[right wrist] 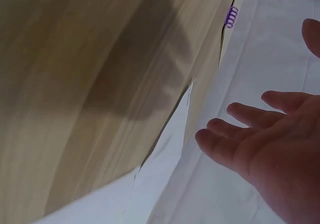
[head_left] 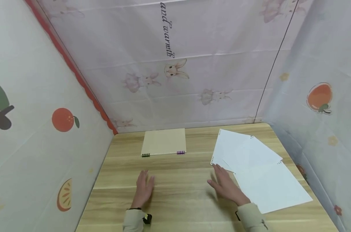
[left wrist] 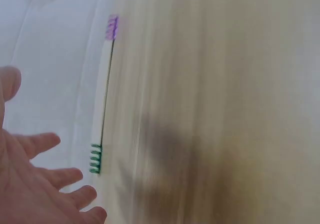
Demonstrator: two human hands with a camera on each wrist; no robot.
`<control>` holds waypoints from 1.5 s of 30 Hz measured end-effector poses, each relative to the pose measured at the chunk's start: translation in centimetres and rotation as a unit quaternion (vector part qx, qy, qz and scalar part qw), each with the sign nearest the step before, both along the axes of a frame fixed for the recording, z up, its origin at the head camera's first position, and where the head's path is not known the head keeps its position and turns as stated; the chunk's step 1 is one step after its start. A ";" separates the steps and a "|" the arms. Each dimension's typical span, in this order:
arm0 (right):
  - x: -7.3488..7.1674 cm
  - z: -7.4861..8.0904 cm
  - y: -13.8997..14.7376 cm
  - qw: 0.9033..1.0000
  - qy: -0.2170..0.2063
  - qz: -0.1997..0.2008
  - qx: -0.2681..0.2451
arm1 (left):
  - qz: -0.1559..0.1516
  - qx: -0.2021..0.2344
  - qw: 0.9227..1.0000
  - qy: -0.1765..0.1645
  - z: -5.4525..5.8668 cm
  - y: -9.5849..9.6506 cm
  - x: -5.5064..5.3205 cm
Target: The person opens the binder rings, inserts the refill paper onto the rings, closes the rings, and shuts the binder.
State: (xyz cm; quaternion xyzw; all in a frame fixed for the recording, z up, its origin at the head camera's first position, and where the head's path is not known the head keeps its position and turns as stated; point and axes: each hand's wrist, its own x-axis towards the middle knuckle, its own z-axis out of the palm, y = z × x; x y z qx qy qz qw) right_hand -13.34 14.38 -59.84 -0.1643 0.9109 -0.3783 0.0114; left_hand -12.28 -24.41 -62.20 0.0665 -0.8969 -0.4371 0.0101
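Note:
My left hand (head_left: 143,190) hovers above the left part of the table with nothing in it; its fingers spread loosely in the left wrist view. Beyond it lies a beige notebook (head_left: 164,141), bound along its near edge by a green coil (head_left: 145,155) and a purple coil (head_left: 180,152). My right hand (head_left: 226,185), also holding nothing, is over the table beside the white sheets, its fingers extended. Several loose white sheets of punched paper (head_left: 271,187) overlap at the right. From the head view I cannot tell whether the right fingertips touch the nearest sheet.
The wood-grain table (head_left: 175,206) is bounded by printed cloth at the back (head_left: 222,64), left (head_left: 27,154) and right. The lower sheets reach close to the table's right edge.

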 end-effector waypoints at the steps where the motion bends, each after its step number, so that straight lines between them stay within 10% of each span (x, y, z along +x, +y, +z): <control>1: -0.6 0.0 -0.3 1.000 -0.019 0.004 -0.015 | 0.011 0.019 1.000 -0.011 0.0 -0.4 -0.5; 14: -8.4 -1.6 -4.7 0.964 -0.174 -0.056 -0.192 | 0.106 0.165 0.980 -0.039 -0.4 -3.0 -5.5; 21: -11.4 -2.1 -6.7 0.940 -0.184 -0.126 -0.259 | 0.129 0.204 0.970 -0.039 -0.8 -3.7 -8.5; 30: -13.6 -2.6 -9.9 0.935 -0.176 -0.172 -0.255 | 0.168 0.175 0.970 -0.009 -0.6 -3.4 -11.2; 45: -14.5 -1.9 -12.9 0.896 -0.236 -0.164 -0.339 | 0.151 0.108 0.982 -0.031 -0.9 -2.3 -13.7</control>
